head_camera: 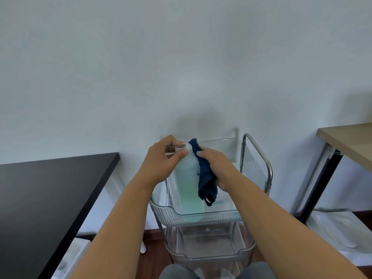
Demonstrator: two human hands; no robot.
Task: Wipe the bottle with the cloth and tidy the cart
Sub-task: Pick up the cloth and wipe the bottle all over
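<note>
Together, left hand (161, 158) pinches one bottle (189, 182) top while right hand (216, 168) grips one cloth (205, 178) over one cart (211, 216).

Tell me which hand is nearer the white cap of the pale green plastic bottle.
Left. The left hand pinches the white cap of the pale green plastic bottle; the right hand presses the dark blue cloth against the bottle's side, lower down.

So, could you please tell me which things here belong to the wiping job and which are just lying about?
In the job:
bottle, pinched at its top by the left hand
dark blue cloth, pressed on it by the right hand
clear cart

Lying about:
black table
wooden table
</note>
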